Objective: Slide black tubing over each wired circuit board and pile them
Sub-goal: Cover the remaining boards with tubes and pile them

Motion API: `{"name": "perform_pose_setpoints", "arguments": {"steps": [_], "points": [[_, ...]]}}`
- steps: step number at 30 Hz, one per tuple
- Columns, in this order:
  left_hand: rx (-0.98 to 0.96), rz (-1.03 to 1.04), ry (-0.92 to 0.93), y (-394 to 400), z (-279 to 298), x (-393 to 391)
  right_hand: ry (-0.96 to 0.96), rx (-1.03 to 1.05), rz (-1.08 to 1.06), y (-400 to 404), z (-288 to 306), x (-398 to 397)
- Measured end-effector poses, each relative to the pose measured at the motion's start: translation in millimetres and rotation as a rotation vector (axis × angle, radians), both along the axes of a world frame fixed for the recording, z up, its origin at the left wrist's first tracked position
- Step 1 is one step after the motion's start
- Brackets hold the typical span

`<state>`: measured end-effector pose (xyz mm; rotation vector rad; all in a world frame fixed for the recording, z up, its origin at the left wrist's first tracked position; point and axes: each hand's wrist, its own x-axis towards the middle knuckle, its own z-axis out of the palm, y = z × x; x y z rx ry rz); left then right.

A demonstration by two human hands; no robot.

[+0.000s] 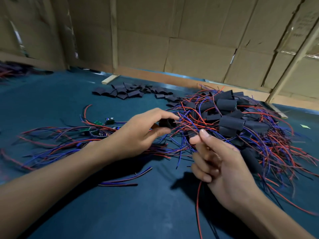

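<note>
The left hand held a short piece of black tubing between its thumb and curled fingers, just at the near edge of the big pile. The right hand was raised beside it, its thumb and forefinger pinching a few thin red and blue wires that ran toward the tubing, the other fingers curled loosely beneath. Whether a board sat inside the tubing could not be told. To the right lay the pile of sleeved boards, black sleeves heaped among tangled red and blue leads. Left of the hands, several bare green circuit boards with their wires lay spread on the blue-covered desk. Farther back, a loose scatter of empty tubing pieces rested on the desk, well apart from the hands. Cardboard panels walled the space behind.
</note>
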<state>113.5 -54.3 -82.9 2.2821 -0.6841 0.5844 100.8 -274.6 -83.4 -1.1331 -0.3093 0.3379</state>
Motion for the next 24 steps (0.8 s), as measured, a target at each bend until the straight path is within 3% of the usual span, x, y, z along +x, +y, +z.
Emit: {"name": "perform_pose_setpoints", "arguments": {"steps": [4,18,24], "points": [[-0.099,-0.040,-0.017,-3.8,2.0,-3.1,-0.033,-0.068,-0.032,0.7,1.4,0.0],[0.015,-0.023,-0.131,3.4,0.9,0.6,-0.117,-0.162,-0.044,1.1,-1.7,-1.4],[0.016,-0.121,-0.095,6.3,4.6,-2.3,-0.033,-0.127,-0.032,-1.9,6.6,-2.6]]}}
